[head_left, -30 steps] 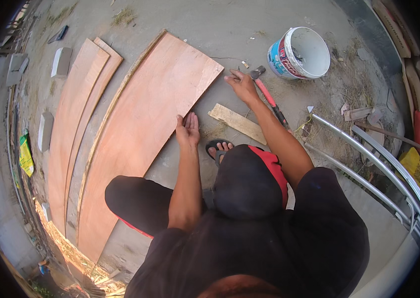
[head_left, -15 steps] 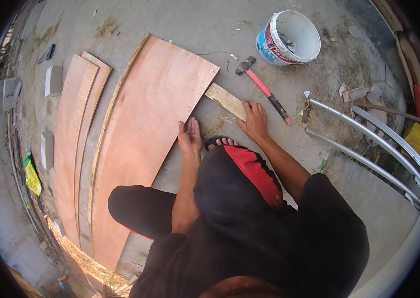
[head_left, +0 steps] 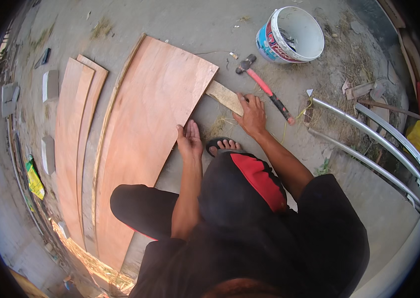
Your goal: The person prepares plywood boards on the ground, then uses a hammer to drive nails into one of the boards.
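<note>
Two hands work low over the grey ground, apart from each other. L hand: palm up, fingers out straight, not curled round anything; it's at the R edge of the big reddish plywood sheet, thumb lapping the edge, fingers just outside it. R hand: closed over the near end of a short pale wood strip, fingers on top. Strip's far end meets the sheet's R edge, not far below its top R corner; can't tell if it's tucked under.

Sheet lies flat, long way running from top toward bottom L, w/ a thin rough-edged batten along its L side. Left of that, 2 narrower plywood pcs, one partly over the other. Further L, pale blocks & a yellow-green packet.

Hammer, red handle w/ black grip, lies on the ground R of the strip, near R hand but not touched; head at upper L, grip end at lower R. White bucket w/ coloured label stands just beyond the hammer, some dark bits inside, too small to ID. Far R: silvery metal tubes & a yellow bag. Sandaled foot is between the hands, nearer the body.
</note>
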Demonstrator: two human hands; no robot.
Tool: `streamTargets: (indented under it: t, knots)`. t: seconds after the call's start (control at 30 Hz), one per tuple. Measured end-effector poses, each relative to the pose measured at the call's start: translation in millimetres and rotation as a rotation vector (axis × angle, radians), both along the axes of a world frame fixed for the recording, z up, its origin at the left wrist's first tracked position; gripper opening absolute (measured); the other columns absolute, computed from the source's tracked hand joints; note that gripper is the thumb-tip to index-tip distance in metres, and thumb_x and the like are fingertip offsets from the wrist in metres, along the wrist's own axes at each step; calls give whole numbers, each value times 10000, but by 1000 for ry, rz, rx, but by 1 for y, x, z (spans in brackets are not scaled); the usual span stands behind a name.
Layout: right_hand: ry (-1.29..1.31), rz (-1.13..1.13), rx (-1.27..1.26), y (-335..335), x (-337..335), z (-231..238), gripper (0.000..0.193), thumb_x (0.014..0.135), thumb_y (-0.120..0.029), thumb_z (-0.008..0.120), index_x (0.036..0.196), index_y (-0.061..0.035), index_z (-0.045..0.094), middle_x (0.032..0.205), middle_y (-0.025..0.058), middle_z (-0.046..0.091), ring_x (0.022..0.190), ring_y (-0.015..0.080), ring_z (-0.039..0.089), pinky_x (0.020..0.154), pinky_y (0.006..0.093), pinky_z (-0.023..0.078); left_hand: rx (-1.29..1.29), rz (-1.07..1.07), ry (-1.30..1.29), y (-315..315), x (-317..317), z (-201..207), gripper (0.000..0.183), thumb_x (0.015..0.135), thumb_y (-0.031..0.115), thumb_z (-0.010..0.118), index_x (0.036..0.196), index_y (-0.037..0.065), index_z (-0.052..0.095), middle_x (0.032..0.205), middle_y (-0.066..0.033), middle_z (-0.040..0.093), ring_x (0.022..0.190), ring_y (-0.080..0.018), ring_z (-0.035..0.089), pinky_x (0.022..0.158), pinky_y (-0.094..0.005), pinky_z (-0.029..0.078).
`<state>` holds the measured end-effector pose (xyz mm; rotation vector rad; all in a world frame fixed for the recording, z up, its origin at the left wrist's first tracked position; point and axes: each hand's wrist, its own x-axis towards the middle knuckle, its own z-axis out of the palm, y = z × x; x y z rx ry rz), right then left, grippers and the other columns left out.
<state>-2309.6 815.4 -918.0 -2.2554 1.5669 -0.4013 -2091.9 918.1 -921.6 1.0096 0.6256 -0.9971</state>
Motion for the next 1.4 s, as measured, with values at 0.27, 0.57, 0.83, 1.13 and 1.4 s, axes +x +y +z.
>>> streamTargets:
  t: [0.27,0.57,0.83,1.13,1.4]
  knots:
    - [48,-42,52,-15,27,4,763,748,-256,855,1431,-108,550,1205,116,563,1164,307,531,966,466,414,4,-87,-52,6,-1,-10,555,1056,349,591,1406,-48,425,1435,-280,496,1334,-332,544,1129,-405,501]
    - [-2,-100,-115,-16,-18,29,735,826,-347,801,1454,-97,512,1396,163,515,1265,361,498,1053,496,386,445,-909,-551,-26,10,94,481,989,422,684,1188,-16,656,1200,-183,692,1095,-222,639,895,-360,536]
    - [271,-135,25,-16,-110,6,511,872,-304,755,1274,-54,562,1240,175,572,1186,381,553,944,506,463,476,-1344,-2008,-99,14,36,845,892,240,704,1614,121,281,1682,-218,215,1572,-372,173,1242,-620,130]
    - [117,-181,432,-37,-92,101,304,976,-243,622,1159,-5,572,792,203,663,775,432,672,715,498,495,558,-1327,-2060,-99,10,2,738,942,38,465,1636,126,231,1705,-166,181,1584,-355,147,1242,-662,98]
    - [-107,51,312,-29,-22,157,283,1018,-221,613,1183,6,580,802,233,672,759,432,694,662,451,507,649,-1359,-2100,-92,16,1,705,965,41,438,1634,96,223,1709,-162,172,1585,-354,145,1238,-668,121]
